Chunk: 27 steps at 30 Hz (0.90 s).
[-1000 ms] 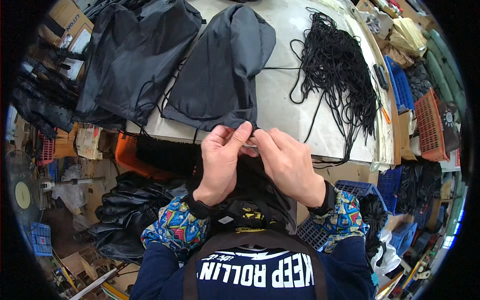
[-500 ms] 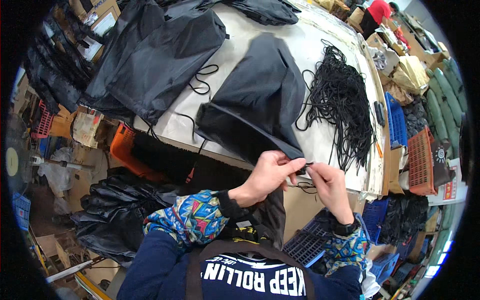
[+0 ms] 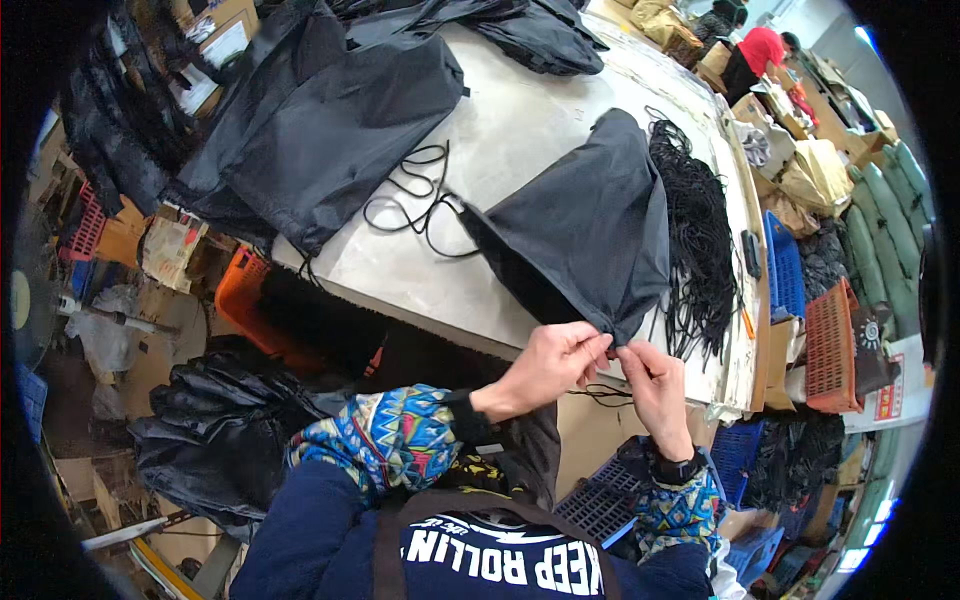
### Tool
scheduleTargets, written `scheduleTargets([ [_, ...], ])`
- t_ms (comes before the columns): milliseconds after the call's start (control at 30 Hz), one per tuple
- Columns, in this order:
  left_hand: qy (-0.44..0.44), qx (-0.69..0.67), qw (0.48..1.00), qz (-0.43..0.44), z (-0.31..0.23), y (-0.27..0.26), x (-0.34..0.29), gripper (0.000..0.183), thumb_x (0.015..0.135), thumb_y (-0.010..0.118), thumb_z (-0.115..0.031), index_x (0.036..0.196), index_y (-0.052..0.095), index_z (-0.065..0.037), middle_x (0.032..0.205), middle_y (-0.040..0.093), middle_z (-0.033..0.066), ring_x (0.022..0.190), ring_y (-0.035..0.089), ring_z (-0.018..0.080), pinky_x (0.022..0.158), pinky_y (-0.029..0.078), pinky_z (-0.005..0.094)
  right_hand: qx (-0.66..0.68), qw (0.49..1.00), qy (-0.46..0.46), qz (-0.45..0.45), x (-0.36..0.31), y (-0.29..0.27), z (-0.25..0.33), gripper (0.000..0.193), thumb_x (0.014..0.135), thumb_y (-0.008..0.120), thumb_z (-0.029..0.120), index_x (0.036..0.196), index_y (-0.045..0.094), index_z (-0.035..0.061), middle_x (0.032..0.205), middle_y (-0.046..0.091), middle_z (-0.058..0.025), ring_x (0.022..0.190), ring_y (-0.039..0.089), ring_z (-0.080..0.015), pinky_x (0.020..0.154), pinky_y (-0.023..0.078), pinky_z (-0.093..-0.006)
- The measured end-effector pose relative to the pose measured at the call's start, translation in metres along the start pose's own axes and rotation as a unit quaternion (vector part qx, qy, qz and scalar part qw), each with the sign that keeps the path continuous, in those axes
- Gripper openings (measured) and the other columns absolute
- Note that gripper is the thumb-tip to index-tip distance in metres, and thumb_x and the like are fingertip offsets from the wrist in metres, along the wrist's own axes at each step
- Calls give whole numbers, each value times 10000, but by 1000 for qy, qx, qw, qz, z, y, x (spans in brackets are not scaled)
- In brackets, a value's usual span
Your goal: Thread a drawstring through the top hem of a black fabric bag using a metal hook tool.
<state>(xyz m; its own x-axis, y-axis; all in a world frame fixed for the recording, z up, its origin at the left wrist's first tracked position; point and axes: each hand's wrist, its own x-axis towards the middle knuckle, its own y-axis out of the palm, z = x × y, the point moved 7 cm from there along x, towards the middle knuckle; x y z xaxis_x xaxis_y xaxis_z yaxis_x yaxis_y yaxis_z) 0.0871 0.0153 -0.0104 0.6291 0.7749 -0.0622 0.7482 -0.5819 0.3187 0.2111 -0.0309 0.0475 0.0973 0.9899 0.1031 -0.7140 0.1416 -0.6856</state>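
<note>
Hands, two: left hand (image 3: 548,365), thumb and fingers pinched together on a lower corner of the bag; right hand (image 3: 655,385), thumb and forefinger closed at the same corner, just beside; whether a cord end is also caught there is too small to tell. Bag (image 3: 590,215), one in work: black, limp, lying over the near right edge of the worktop (image 3: 540,130), its corner drawn toward the body. Handling, as judged: pinch close to the hem, hold the cloth taut with the left, work in short pulls with the right, keep folds out of the grip. Cord bundle (image 3: 690,220), one, black, partly behind the bag. Loose cord (image 3: 410,190), looped left of the bag, one visible tangle. Second bag (image 3: 330,140), at least one, layers beneath uncounted. Far heap (image 3: 530,35), one, pieces uncountable. Orange crates, two: left (image 3: 235,300), right (image 3: 832,340). Orange pen (image 3: 748,322), one.
</note>
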Motion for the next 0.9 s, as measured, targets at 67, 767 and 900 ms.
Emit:
scheduleTargets([
  [67, 17, -26, 999, -32, -2, -16, 7, 232, 925, 581, -195, 925, 648, 27, 804, 649, 34, 704, 568, 73, 659, 471, 230, 23, 999, -4, -22, 2, -1, -2, 91, 862, 599, 54, 827, 637, -21, 585, 534, -111, 494, 479, -147, 480, 373, -279],
  [767, 287, 557, 778, -36, -53, 33, 33, 301, 949, 471, -302, 922, 562, -16, 659, 600, 209, 563, 601, 377, 497, 463, 447, 12, 910, -287, -298, 56, -146, 151, 276, 902, 572, 136, 1122, 574, -30, 876, 650, -133, 768, 615, -214, 738, 467, -277],
  [900, 270, 696, 664, -43, -59, 23, 38, 222, 887, 524, -235, 1030, 624, -97, 630, 609, 149, 558, 625, 331, 495, 500, 436, 153, 919, -206, -300, 21, -148, 105, 215, 952, 475, 111, 1022, 616, -35, 789, 643, -47, 778, 587, -94, 739, 456, -240],
])
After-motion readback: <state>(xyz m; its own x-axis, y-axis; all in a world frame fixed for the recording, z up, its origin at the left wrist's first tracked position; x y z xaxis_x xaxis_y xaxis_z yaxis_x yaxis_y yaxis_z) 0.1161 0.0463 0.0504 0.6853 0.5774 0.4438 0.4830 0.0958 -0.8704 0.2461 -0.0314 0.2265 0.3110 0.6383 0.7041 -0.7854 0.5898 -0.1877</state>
